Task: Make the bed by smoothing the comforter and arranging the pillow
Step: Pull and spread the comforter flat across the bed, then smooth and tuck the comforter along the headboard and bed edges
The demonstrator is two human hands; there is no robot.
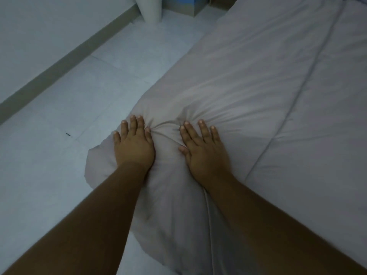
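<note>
— Fingers (133,124) of the left hand (134,144) first: straight, close together, pressed flat into the comforter (258,86). Gripping nothing.

— And on the right hand (202,149)?

— Much the same: straight, a little more spread, palm down on the cloth, thumb against a fold. Holding nothing either. Between the two hands, bunched into tight creases fanning out from one knot.

— Around them, from the left?

— Pale wall (39,36), then a dull tan baseboard (65,61) running diagonally, then smooth light floor tiles (59,155) with one small dark speck (68,134). Along the top edge, a white rounded base (152,8), cut off above, and a blue-and-tan box (196,4), likewise cut off.

— And the comforter itself?

— Greyish, soft, puffy, crossed by long stitched seams. Lies spread across the whole right side, its near corner drooping onto the tiles just beside the left hand. Dim at the far top right corner; impossible to make out there.
</note>
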